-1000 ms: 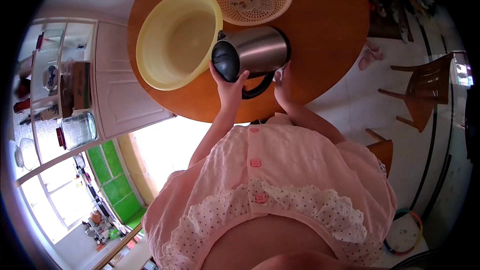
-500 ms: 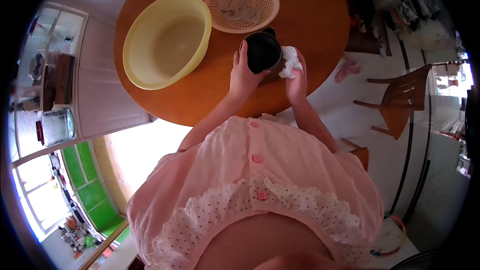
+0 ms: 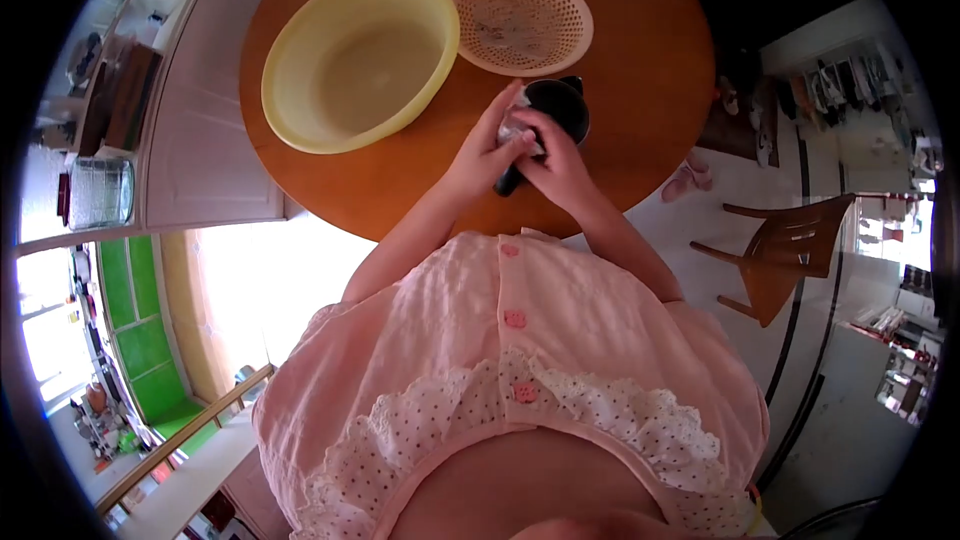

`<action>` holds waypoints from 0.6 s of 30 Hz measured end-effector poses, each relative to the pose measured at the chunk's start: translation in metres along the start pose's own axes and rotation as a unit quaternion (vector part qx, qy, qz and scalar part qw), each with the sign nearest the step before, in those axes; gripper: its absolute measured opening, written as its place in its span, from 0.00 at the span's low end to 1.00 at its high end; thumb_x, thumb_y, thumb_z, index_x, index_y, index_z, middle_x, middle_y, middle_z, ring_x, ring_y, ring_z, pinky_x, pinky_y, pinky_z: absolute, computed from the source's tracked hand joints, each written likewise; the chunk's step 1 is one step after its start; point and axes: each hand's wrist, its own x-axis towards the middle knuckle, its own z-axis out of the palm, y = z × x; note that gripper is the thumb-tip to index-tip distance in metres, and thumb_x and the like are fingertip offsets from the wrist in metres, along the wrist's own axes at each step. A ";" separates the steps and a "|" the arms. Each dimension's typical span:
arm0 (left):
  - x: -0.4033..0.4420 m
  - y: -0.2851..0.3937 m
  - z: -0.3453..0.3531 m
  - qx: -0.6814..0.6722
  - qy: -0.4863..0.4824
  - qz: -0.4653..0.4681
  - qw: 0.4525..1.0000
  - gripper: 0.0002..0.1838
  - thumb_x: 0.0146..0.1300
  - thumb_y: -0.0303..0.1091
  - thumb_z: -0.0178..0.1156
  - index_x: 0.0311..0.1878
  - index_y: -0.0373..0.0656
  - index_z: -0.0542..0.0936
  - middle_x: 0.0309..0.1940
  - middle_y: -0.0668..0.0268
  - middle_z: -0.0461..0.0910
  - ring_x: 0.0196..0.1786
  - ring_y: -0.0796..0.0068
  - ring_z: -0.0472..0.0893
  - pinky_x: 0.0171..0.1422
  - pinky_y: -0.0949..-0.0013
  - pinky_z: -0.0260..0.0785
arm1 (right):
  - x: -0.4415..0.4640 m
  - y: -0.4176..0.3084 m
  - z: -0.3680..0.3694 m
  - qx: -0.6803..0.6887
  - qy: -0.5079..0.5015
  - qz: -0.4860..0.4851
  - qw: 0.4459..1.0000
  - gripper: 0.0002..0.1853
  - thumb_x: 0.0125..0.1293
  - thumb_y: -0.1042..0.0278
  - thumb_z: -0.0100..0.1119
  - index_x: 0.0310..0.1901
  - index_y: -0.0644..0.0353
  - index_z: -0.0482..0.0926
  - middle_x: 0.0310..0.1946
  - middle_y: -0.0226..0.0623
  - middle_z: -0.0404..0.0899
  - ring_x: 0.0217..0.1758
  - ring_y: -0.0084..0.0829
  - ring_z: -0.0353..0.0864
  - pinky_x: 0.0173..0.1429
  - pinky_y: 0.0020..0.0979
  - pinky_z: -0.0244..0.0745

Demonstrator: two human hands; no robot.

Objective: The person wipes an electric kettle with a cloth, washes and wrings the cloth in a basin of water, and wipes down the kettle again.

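The kettle (image 3: 562,108) stands upright on the round wooden table, its black lid facing up and its black handle toward me. My left hand (image 3: 485,152) is at the kettle's left side, its fingers closed on a white tissue (image 3: 522,132). Against it, my right hand (image 3: 555,162) has its fingers bent round the same tissue. Both hands meet in front of the lid's left edge. How far either touches the kettle itself is hidden.
A large yellow basin (image 3: 375,65) sits on the table (image 3: 350,195) at the left. Behind the kettle is a pink perforated basket (image 3: 525,25) with clear items in it. A wooden chair (image 3: 790,250) stands on the floor at the right.
The kettle went from tilted, held between both hands, to upright on the table. My right hand has moved left from its far side, bringing the tissue to my left hand.
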 end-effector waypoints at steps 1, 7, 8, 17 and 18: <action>-0.001 -0.004 -0.004 -0.022 0.019 -0.013 0.999 0.25 0.59 0.25 0.49 0.61 0.41 0.59 0.50 0.59 0.67 0.49 0.72 0.71 0.54 0.71 0.63 | 0.003 -0.002 0.002 -0.053 -0.022 -0.013 0.998 0.26 0.50 0.72 0.59 0.52 0.58 0.65 0.49 0.44 0.68 0.55 0.44 0.65 0.56 0.40 0.59; -0.006 -0.023 -0.031 -0.113 0.166 -0.092 0.975 0.12 0.59 0.23 0.47 0.47 0.40 0.69 0.41 0.65 0.72 0.42 0.78 0.72 0.47 0.76 0.66 | 0.005 -0.005 0.019 -0.456 0.042 0.097 0.884 0.36 0.44 0.56 0.64 0.57 0.52 0.62 0.60 0.46 0.55 0.66 0.54 0.45 0.58 0.68 0.36; -0.008 -0.028 -0.034 -0.103 0.162 -0.093 0.977 0.12 0.59 0.23 0.47 0.47 0.40 0.69 0.42 0.65 0.72 0.43 0.77 0.73 0.47 0.75 0.66 | 0.003 -0.002 0.021 -0.480 0.040 0.125 0.867 0.37 0.43 0.55 0.64 0.58 0.51 0.62 0.61 0.46 0.54 0.66 0.55 0.44 0.57 0.71 0.34; -0.003 -0.049 -0.040 -0.041 0.133 -0.073 0.988 0.11 0.59 0.23 0.48 0.45 0.40 0.70 0.41 0.65 0.73 0.43 0.76 0.74 0.49 0.74 0.66 | 0.013 0.008 -0.008 -0.436 -0.107 0.019 0.893 0.39 0.36 0.58 0.66 0.56 0.48 0.64 0.61 0.43 0.54 0.65 0.49 0.50 0.59 0.65 0.43; -0.003 -0.052 -0.040 -0.036 0.133 -0.067 0.988 0.11 0.58 0.23 0.48 0.45 0.40 0.70 0.41 0.65 0.73 0.44 0.76 0.74 0.49 0.74 0.66 | 0.014 0.010 -0.017 -0.415 -0.136 -0.025 0.899 0.38 0.36 0.59 0.66 0.55 0.48 0.65 0.61 0.42 0.54 0.64 0.49 0.51 0.60 0.64 0.44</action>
